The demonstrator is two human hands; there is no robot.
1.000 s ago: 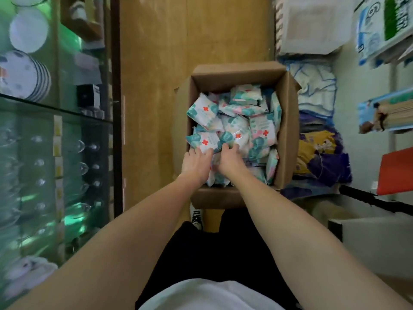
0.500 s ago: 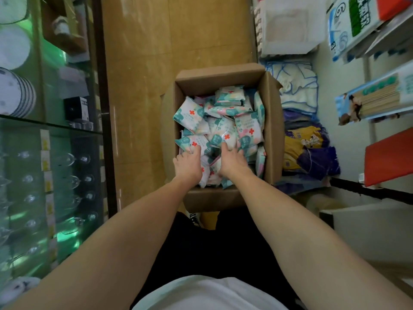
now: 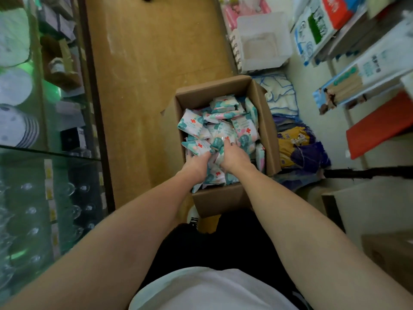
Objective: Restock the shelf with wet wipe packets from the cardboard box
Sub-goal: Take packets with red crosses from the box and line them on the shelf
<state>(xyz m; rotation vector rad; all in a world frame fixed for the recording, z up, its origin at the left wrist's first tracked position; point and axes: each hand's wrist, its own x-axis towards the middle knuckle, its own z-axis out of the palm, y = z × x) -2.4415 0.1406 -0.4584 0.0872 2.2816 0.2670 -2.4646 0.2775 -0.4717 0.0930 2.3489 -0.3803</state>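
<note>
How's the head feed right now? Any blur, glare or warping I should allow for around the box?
Head view: dim, even light; the box and packets read clearly, their small print soft. Both hands, left and right, show sharply enough. Wide-angle warping bends the right-side shelves, which look smeared. Green reflections wash the glass cabinet at left.
</note>
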